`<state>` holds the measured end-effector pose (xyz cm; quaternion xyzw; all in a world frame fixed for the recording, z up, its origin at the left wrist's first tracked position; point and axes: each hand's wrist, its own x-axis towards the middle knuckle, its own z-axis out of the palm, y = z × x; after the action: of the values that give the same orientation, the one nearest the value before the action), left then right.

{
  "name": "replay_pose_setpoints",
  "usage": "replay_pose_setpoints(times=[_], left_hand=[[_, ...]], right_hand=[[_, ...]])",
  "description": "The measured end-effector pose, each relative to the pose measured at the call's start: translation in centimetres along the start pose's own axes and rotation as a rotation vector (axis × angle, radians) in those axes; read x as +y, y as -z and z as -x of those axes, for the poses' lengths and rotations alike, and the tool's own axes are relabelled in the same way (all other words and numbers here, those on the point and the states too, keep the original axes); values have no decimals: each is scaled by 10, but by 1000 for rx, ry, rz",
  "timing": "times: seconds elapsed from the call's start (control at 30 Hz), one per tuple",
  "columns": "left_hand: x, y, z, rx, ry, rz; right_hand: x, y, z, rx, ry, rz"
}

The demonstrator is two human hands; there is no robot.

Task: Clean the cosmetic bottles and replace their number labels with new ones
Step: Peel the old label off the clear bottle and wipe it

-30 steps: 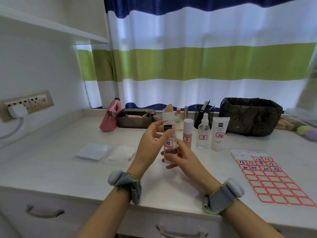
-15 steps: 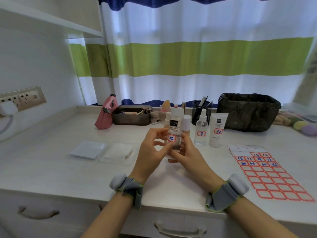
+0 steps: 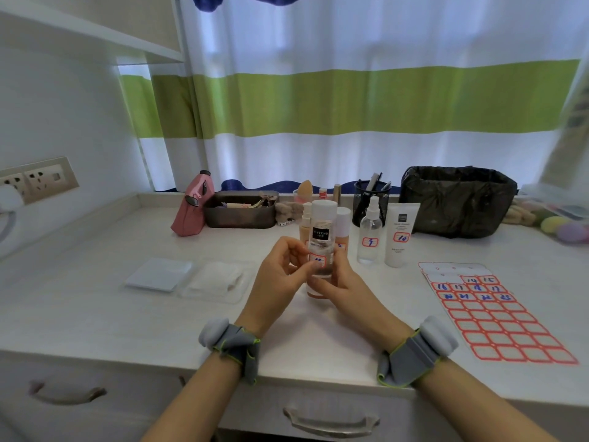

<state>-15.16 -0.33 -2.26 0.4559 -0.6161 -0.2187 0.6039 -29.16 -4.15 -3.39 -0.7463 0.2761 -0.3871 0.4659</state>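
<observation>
The right hand (image 3: 342, 287) wraps the lower body of a clear bottle (image 3: 322, 240) from the right, while the left hand (image 3: 280, 279) pinches at the red-bordered number label (image 3: 317, 260) on its front with thumb and forefinger. The bottle stands upright, long axis vertical, white cap up – held above the white desk (image 3: 95, 314), at its middle. It is see-through with a black brand band near the top; the label's blue number is partly covered by fingertips (unreadable).

Just behind it stand peach-toned bottles (image 3: 342, 231), and to the right a clear spray bottle (image 3: 369, 234) and a white tube (image 3: 400, 234), each with a label. Further right lies the label sheet (image 3: 497, 317) – a few numbered stickers in its top rows. At the back, a dark tray (image 3: 240, 210) holds small items, a mesh cup (image 3: 371, 199) holds brushes, and a bin (image 3: 459, 202) is lined with a black bag.
</observation>
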Motion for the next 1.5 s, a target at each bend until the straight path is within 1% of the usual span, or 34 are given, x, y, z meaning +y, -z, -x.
replay_pose_setpoints(times=[0.17, 0.27, 0.43, 0.53, 0.6, 0.7, 0.83, 1.0, 1.17, 1.3, 1.5], left_hand=[[-1, -1, 0, -34, 41, 35], [0, -2, 0, 8, 25, 0], [-5, 0, -1, 58, -110, -182], [-6, 0, -1, 66, -145, -220], [-7, 0, -2, 64, -136, -208], [-5, 1, -2, 40, -74, -123], [-2, 1, -1, -12, -14, -55], [-6, 0, 0, -57, -32, -112], [-8, 1, -2, 54, -112, -179], [-10, 2, -3, 71, -191, -259], [-11, 1, -3, 74, -137, -260]], right_hand=[[0, 0, 1, -10, -10, 3], [-1, 0, 1, -10, -19, -7], [-4, -1, 1, 1, -31, -20], [-4, -1, 0, 7, -29, 5], [-4, -1, 1, -4, -38, 16], [-4, -2, 2, -28, -49, 25], [-2, -1, 2, -20, -45, 21], [-5, -1, 3, 5, -41, -23], [-7, -2, 3, 2, -58, -1], [-8, -2, 3, 31, -54, -22], [-9, -2, 5, 13, -66, 31]])
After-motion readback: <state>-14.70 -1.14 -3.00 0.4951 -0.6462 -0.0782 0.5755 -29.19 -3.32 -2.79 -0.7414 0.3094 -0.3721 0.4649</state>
